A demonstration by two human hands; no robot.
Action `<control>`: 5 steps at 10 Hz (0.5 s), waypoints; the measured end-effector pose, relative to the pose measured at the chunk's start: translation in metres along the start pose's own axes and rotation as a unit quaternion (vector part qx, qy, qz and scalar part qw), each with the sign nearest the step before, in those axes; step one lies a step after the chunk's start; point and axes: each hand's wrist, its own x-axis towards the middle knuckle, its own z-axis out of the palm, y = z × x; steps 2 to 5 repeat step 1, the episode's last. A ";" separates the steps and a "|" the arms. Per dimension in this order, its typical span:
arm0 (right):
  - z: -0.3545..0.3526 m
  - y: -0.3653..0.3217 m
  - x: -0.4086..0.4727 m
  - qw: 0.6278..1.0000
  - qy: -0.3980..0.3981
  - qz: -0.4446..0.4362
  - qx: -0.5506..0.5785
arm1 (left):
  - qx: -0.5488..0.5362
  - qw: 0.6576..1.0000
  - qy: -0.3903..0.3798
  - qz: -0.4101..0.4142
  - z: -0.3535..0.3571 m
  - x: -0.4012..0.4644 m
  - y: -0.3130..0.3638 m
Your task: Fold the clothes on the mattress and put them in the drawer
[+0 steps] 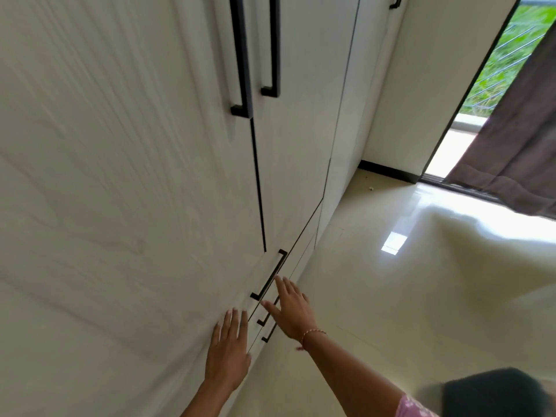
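Both hands reach empty for the drawers, fingers spread.

Left hand [228, 353] lies flat on the matte, wood-grained wardrobe [120, 176] to steady me; right hand [290, 310] stretches loose toward the slim black bar handle [270, 274] of the closed top drawer [288, 260]. No clothes or mattress show.

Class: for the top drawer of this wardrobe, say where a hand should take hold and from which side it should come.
Grip the top drawer's handle, a slim black bar standing off the drawer front, near its middle. Come from the floor side, where the right hand hovers open, and curl fingers behind the bar. The left hand lies flat on the panel.
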 end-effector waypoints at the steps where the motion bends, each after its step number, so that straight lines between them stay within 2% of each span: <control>1: -0.008 0.020 -0.022 0.988 0.079 -0.030 -0.132 | -0.014 0.999 -0.017 0.028 -0.005 -0.009 0.016; 5: -0.008 0.020 -0.022 0.988 0.079 -0.030 -0.132 | -0.014 0.999 -0.017 0.028 -0.005 -0.009 0.016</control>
